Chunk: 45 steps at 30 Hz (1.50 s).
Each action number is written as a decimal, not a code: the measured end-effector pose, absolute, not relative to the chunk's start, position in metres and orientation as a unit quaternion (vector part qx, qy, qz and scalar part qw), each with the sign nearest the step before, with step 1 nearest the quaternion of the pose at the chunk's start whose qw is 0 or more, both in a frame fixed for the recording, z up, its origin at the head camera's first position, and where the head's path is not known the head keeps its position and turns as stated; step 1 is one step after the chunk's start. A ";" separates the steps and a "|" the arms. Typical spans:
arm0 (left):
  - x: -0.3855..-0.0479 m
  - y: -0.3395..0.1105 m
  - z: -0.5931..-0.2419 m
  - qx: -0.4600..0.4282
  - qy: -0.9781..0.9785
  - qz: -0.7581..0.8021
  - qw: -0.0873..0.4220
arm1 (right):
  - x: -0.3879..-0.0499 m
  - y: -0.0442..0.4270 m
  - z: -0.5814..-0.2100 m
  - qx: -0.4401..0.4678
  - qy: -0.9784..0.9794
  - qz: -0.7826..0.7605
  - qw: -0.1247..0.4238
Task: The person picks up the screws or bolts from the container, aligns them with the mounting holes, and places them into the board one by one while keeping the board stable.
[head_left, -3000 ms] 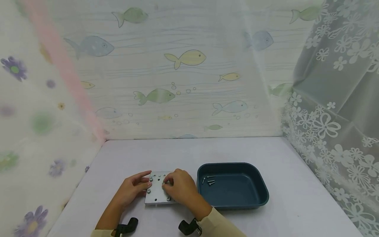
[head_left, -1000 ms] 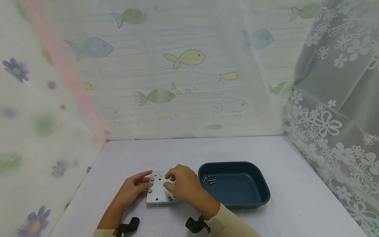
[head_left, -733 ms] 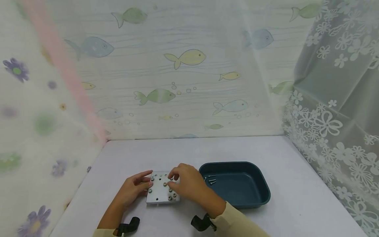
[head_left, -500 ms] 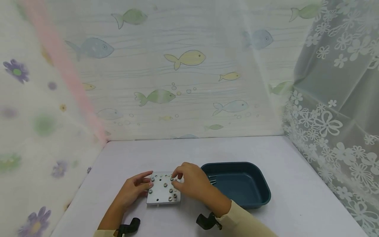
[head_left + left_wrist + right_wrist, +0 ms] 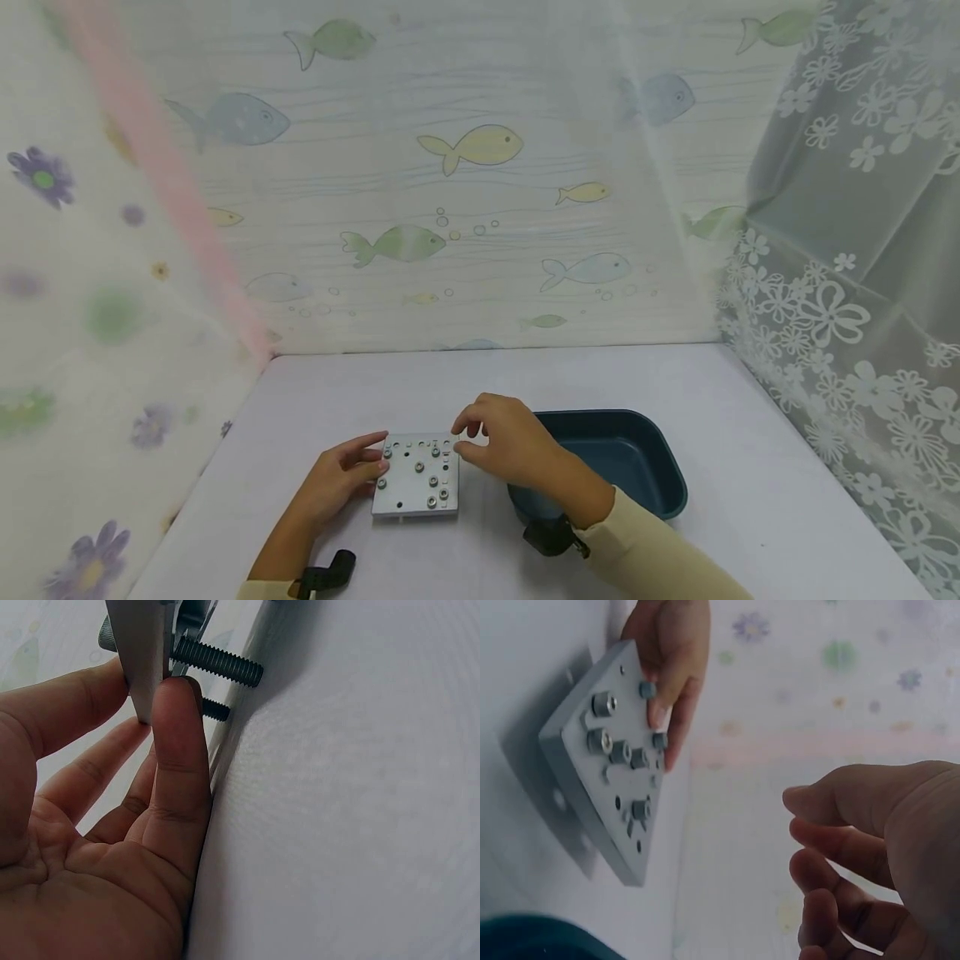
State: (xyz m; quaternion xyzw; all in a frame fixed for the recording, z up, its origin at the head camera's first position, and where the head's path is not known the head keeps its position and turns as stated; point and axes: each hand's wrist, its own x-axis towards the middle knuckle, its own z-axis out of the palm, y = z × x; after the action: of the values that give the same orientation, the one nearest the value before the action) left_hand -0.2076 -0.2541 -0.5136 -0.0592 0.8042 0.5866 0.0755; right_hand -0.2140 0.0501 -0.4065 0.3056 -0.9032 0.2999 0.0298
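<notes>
A silver metal plate (image 5: 400,489), drilled with holes, is held at its left edge between the thumb and fingers of my left hand (image 5: 339,477). Several socket-head bolts (image 5: 419,467) stand in it, heads up. Below the plate, the left wrist view shows a bolt's threaded shank (image 5: 225,664) poking out, and the plate raised off the table. My right hand (image 5: 512,440) hovers just past the plate's far right corner, partly over the dark blue tray (image 5: 678,487). Its fingers are loosely bent, and the right wrist view shows nothing between thumb and fingertips (image 5: 799,799).
The tray stands right of the plate on a white-covered table (image 5: 360,392); my right hand and forearm hide its left part. A fish-print curtain (image 5: 480,250) hangs behind, with a flowered sheet (image 5: 97,375) at left and a lace curtain (image 5: 840,333) at right.
My right hand has left a bolt near the plate's middle and moved right and away, uncovering more bolts. It now blocks the small screws in the tray. My left hand keeps its hold.
</notes>
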 end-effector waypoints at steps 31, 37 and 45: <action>-0.209 -0.255 -0.514 -0.055 0.800 0.593 0.074 | -0.254 0.123 -0.414 0.337 -0.870 0.353 -0.069; -0.209 -0.254 -0.515 -0.054 0.800 0.594 0.072 | -0.265 0.137 -0.421 0.343 -0.866 0.351 -0.094; -0.209 -0.255 -0.517 -0.052 0.798 0.596 0.071 | -0.276 0.148 -0.429 0.343 -0.861 0.353 -0.127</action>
State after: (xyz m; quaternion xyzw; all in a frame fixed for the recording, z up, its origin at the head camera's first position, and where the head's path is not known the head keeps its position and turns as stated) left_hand -0.2088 -0.2545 -0.5169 -0.0522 0.7981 0.5961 0.0706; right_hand -0.2757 0.1483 -0.4291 0.3428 -0.8613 0.3527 -0.1273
